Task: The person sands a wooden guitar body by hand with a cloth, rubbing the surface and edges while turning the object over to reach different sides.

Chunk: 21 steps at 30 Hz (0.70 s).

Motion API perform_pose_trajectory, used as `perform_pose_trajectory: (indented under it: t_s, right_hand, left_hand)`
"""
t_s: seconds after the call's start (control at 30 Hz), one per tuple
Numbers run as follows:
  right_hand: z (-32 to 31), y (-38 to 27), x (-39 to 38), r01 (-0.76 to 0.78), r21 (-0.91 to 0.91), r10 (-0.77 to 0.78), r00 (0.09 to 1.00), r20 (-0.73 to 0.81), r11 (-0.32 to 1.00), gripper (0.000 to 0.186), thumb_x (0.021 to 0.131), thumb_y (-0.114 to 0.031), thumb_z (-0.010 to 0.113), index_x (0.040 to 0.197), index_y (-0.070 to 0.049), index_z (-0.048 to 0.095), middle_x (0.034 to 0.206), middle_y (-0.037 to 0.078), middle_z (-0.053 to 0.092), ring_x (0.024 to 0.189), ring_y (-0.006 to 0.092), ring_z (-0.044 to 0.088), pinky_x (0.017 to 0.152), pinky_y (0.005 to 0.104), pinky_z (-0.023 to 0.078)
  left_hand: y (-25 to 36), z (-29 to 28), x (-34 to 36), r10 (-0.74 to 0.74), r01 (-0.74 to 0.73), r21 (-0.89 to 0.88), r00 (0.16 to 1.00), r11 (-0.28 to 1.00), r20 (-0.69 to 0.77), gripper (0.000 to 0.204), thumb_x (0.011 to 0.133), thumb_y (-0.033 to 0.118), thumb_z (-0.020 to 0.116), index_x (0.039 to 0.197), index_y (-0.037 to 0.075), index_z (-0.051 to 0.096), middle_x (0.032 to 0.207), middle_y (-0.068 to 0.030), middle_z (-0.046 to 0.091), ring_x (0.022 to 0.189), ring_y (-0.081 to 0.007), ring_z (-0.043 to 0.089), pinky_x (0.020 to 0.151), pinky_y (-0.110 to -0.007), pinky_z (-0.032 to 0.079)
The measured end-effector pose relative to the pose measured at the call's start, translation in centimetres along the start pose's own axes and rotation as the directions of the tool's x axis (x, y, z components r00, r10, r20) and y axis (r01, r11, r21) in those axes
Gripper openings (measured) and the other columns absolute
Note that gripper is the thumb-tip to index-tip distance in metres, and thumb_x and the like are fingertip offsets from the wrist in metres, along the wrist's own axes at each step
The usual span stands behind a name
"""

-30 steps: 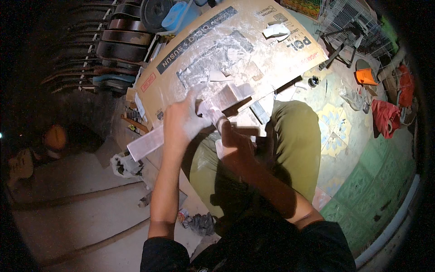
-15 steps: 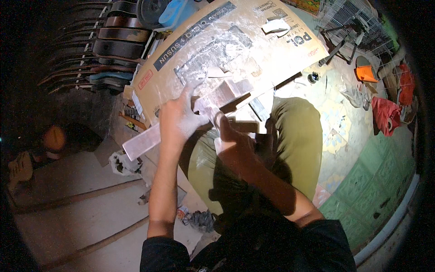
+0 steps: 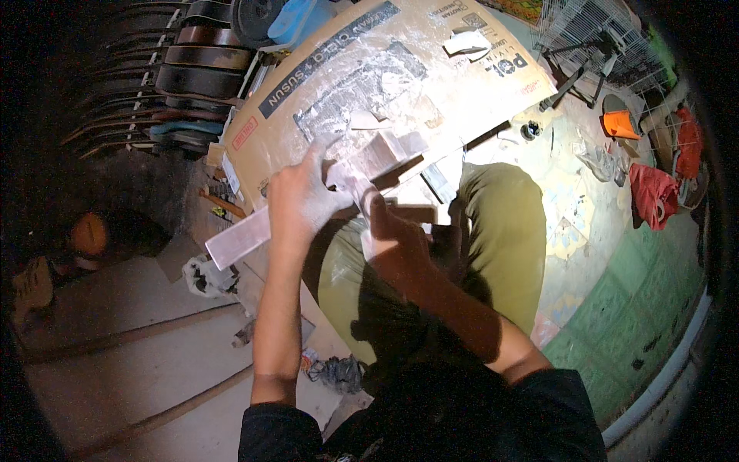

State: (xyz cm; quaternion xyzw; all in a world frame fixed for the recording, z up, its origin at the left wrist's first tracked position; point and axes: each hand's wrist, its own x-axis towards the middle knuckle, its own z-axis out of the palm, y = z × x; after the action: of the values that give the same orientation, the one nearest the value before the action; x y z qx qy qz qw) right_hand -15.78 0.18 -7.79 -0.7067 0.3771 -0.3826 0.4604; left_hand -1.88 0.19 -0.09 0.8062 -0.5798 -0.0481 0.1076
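A long flat pale bar (image 3: pixel 239 237), dusted with white powder, slants across in front of me, from low left up toward the right. My left hand (image 3: pixel 300 202), powdery on thumb and fingers, is closed around its middle. Close beside it, my right hand (image 3: pixel 394 235) is closed with the thumb raised against the bar's near side. Most of its fingers are in shadow, and whatever they hold is hidden. Beyond both hands, a printed cardboard sheet (image 3: pixel 454 92) is smeared with white powder. A small pale scrap (image 3: pixel 369 120) and a crumpled white piece (image 3: pixel 466 45) lie on it.
Several guitar-like shapes (image 3: pixel 204 81) line a rack at far left. A blue container (image 3: pixel 300 21) stands behind the cardboard. To the right are a wire cage (image 3: pixel 589 38), an orange object (image 3: pixel 620 125) and a red cloth (image 3: pixel 654 196). My bent knee (image 3: pixel 508 208) rises beside the bar.
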Motion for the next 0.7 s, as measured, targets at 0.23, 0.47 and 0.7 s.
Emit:
perform_pose_trajectory:
  t_s: [0.23,0.47,0.7]
  right_hand:
    - [0.0,1.5,-0.3,-0.072,-0.117,0.095,0.975,0.201,0.991,0.035,0.084,-0.008,0.061,0.118,-0.006,0.052,0.082,0.023,0.066,0.079,0.0437,0.067,0.066,0.051,0.053]
    - [-0.9,0.1,0.7,-0.131,-0.28,0.228,0.909,0.35,0.951,0.03,0.085,-0.012,0.061,0.113,-0.002,0.054,0.079,0.024,0.066,0.079,0.0423,0.068,0.068,0.0518,0.053]
    - [1.8,5.4,-1.2,-0.096,-0.242,0.161,0.952,0.261,0.965,0.016,0.08,-0.014,0.062,0.091,-0.003,0.063,0.077,0.023,0.066,0.078,0.0416,0.067,0.07,0.051,0.052]
  left_hand:
    - [0.1,0.2,0.2,0.018,-0.018,0.013,0.999,1.0,-0.035,0.062,0.068,0.035,0.08,0.126,0.026,0.06,0.077,-0.0167,0.071,0.075,-0.039,0.069,0.07,-0.047,0.055]
    - [-0.1,0.2,-0.2,0.01,-0.01,0.01,1.0,1.0,-0.018,0.061,0.067,0.03,0.079,0.125,0.024,0.061,0.077,-0.0185,0.07,0.075,-0.0395,0.069,0.069,-0.047,0.054]
    - [0.0,0.7,-0.2,-0.024,0.024,-0.021,1.0,0.999,0.014,0.06,0.069,0.034,0.079,0.125,0.024,0.06,0.073,-0.0185,0.068,0.072,-0.0399,0.069,0.067,-0.047,0.054]
